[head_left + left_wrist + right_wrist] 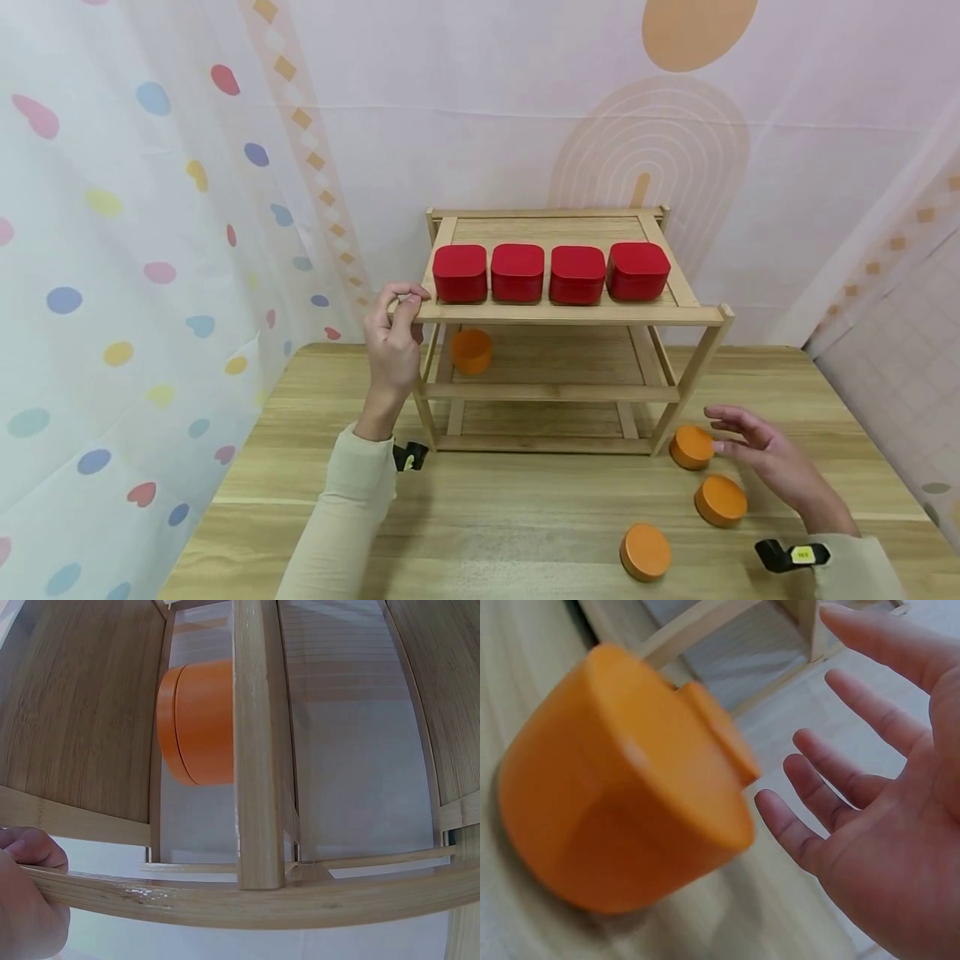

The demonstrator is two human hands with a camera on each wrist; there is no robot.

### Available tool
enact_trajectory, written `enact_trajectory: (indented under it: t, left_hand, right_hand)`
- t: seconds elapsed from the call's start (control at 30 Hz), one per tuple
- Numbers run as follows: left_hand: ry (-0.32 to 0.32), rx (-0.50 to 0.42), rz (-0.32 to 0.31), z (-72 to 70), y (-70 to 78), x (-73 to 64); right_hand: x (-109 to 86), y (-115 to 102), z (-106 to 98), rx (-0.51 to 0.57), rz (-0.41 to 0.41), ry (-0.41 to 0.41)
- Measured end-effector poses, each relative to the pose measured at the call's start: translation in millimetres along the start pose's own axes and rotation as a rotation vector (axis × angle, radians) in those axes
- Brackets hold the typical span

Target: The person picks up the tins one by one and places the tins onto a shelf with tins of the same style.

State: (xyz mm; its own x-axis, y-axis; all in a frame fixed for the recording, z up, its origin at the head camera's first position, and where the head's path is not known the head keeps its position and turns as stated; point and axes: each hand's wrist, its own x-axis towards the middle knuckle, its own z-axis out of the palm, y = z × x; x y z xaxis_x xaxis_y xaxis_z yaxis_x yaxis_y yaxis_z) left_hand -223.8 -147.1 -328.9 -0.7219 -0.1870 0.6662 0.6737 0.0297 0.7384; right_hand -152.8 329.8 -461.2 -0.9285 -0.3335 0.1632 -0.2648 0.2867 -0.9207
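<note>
My left hand (395, 342) grips the front left corner of a wooden shelf rack (570, 314), fingers over the top rail. In the left wrist view that hand is at the lower left, curled round the rail. Low on the right, my right hand (772, 458) has its fingers spread, close beside an orange round tin (692, 447) by the rack's front right leg. The right wrist view shows the fingers extended and the palm bare. Two more orange tins, one nearer (721, 501) and one nearest (646, 552), sit on the table in front.
Several red rounded-square tins (517, 273) line the front of the top shelf. Another orange tin (471, 351) sits at the left of the middle shelf. The rack stands on a wood-grain table (517, 517), with patterned curtains (465, 108) behind and at the sides.
</note>
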Motion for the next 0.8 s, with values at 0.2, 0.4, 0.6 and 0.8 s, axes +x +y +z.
enact_trajectory:
  t: [0.2,0.4,0.6,0.8]
  left_hand:
    - [-0.006,-0.003,-0.002,-0.2,-1.2,-0.3]
    - [-0.006,0.001,-0.008,-0.2,-2.4,-0.3]
    - [-0.005,0.008,-0.009,0.2,-2.2,0.0]
    - [-0.007,-0.004,-0.010,-0.2,-1.2,0.3]
  right_hand:
    - [-1.5,12.8,2.5,0.048,-0.012,-0.036]
    - [-2.6,21.1,3.4,0.053,0.010,-0.059]
    - [-3.5,27.3,5.2,0.076,0.026,-0.079]
    - [-2.6,31.9,7.2,0.083,0.061,-0.095]
